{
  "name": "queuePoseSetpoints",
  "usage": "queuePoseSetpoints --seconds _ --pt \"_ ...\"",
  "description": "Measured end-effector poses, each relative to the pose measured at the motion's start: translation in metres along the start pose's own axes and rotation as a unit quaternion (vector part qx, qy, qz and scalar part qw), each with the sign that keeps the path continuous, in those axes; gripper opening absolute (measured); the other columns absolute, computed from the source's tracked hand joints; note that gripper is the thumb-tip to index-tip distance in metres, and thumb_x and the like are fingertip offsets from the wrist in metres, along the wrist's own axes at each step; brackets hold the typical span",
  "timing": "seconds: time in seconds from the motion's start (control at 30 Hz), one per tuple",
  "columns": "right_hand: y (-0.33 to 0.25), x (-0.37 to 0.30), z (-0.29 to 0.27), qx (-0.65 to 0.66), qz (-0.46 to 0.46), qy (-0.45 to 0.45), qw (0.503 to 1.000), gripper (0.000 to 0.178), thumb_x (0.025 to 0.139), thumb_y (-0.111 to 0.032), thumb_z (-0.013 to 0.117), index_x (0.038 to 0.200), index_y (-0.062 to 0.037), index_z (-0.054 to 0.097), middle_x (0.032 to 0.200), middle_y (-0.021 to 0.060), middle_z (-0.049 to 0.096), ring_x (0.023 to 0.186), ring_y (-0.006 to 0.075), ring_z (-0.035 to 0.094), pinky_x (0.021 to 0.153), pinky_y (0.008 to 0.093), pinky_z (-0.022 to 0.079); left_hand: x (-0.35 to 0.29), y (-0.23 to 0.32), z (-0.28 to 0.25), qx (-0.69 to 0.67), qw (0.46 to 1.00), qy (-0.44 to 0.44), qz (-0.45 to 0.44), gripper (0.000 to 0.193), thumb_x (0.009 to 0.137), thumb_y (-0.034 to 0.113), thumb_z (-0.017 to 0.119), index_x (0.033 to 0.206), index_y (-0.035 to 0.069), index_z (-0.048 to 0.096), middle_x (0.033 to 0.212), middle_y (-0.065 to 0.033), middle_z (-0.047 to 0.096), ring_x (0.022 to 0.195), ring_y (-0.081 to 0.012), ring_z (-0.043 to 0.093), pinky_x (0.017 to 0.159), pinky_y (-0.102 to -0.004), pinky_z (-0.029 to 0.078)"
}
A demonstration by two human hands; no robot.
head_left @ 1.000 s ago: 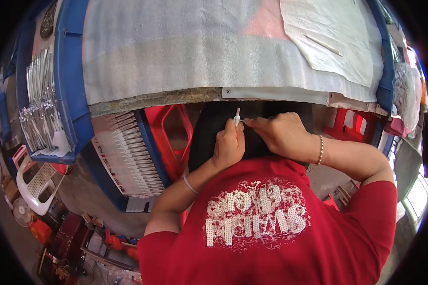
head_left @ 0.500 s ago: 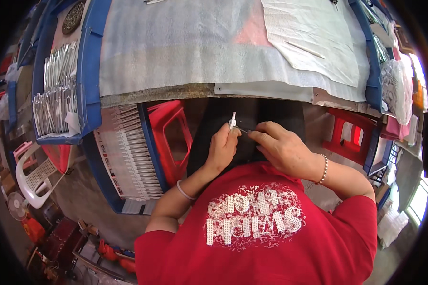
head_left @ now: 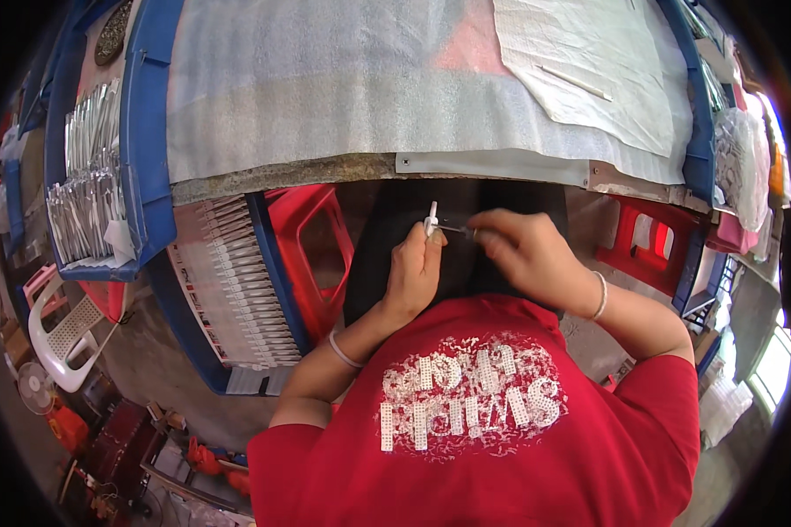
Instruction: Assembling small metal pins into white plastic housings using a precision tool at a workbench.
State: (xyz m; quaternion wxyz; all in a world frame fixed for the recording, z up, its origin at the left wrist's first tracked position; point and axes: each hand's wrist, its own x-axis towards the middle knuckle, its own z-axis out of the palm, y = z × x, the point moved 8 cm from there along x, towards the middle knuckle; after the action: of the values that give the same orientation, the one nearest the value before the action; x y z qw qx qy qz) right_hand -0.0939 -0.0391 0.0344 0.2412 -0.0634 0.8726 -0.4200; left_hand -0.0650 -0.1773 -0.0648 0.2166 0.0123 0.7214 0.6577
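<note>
Over my lap, my left hand (head_left: 415, 274) is closed in a pinch around a small white piece (head_left: 431, 220) with a slim white stem pointing up. A thin dark metal rod (head_left: 452, 229) runs sideways from the white piece to my right hand (head_left: 536, 263). The fingertips of that hand are pinched at the rod's far end and slightly blurred by motion. Whether the rod enters the white piece or only touches it is too small to tell. What most of the left fingers grip is hidden behind the hand.
A table covered with white foam sheet (head_left: 325, 114) stands ahead, with a white cloth (head_left: 624, 114) and a thin white stick (head_left: 576, 83). At left, a blue tray (head_left: 149, 176) holds many slim silvery pieces (head_left: 88, 211); a lower blue-edged tray holds rows of similar parts (head_left: 250, 281). Red stools (head_left: 303, 255) flank my legs.
My right hand has turned and shifted slightly away from the white piece, and more of the metal rod shows. My left hand stays nearly still. The view has shifted slightly.
</note>
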Motion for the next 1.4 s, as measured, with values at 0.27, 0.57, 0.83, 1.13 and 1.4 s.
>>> queuePoseSetpoints --seconds 0.27,0.57,0.83,1.13,1.4 --pt "0.016 0.008 0.008 0.115 0.017 0.047 0.992 0.021 0.079 -0.008 0.064 0.098 -0.0012 0.067 0.074 0.0181 0.065 0.062 0.0263 0.063 0.055 0.0347 0.048 0.003 0.014 -0.002 0.135 0.987 0.043 0.079 0.013 0.095 0.007 0.047 0.088 -0.003 0.047 0.072 -0.0243 0.057 0.069 -0.0453 0.059 0.053 -0.0458 0.043" --pt "-0.045 0.002 0.032 -0.436 -0.2 -0.101 0.872 0.044 0.076 -0.017 0.056 0.115 0.0003 0.063 0.064 0.008 0.057 0.055 0.0194 0.059 0.039 0.0312 0.044 0.004 0.011 0.0 0.092 0.995 -0.004 0.04 0.011 0.093 0.004 0.049 0.088 -0.004 0.044 0.071 -0.0264 0.056 0.074 -0.0481 0.058 0.053 -0.0492 0.043" --pt "0.001 0.017 0.014 -0.075 0.016 -0.041 0.996 0.028 0.079 -0.015 0.063 0.106 -0.0064 0.067 0.079 0.017 0.067 0.07 0.0341 0.066 0.063 0.0398 0.052 0.011 0.008 -0.002 0.129 0.985 0.023 0.108 0.01 0.09 0.004 0.05 0.089 -0.003 0.043 0.071 -0.0296 0.056 0.071 -0.0493 0.057 0.053 -0.0539 0.043" --pt "-0.035 -0.014 -0.001 -0.083 -0.041 -0.041 0.995 0.034 0.082 -0.008 0.062 0.115 0.0001 0.056 0.094 0.0196 0.059 0.084 0.0372 0.061 0.07 0.0413 0.051 0.0 0.006 -0.005 0.0 0.999 0.012 0.04 0.015 0.098 0.014 0.047 0.089 0.002 0.051 0.059 -0.0018 0.047 0.047 -0.0096 0.047 0.043 -0.0264 0.036" --pt "-0.032 -0.024 0.005 -0.156 -0.111 -0.02 0.981 0.047 0.073 0.0 0.061 0.118 0.0028 0.052 0.096 0.0168 0.053 0.084 0.0342 0.06 0.072 0.0392 0.051 -0.006 0.001 0.001 -0.143 0.984 -0.03 -0.097 0.019 0.101 0.018 0.042 0.09 0.005 0.049 0.059 0.0071 0.036 0.048 -0.0007 0.032 0.041 -0.0191 0.026"
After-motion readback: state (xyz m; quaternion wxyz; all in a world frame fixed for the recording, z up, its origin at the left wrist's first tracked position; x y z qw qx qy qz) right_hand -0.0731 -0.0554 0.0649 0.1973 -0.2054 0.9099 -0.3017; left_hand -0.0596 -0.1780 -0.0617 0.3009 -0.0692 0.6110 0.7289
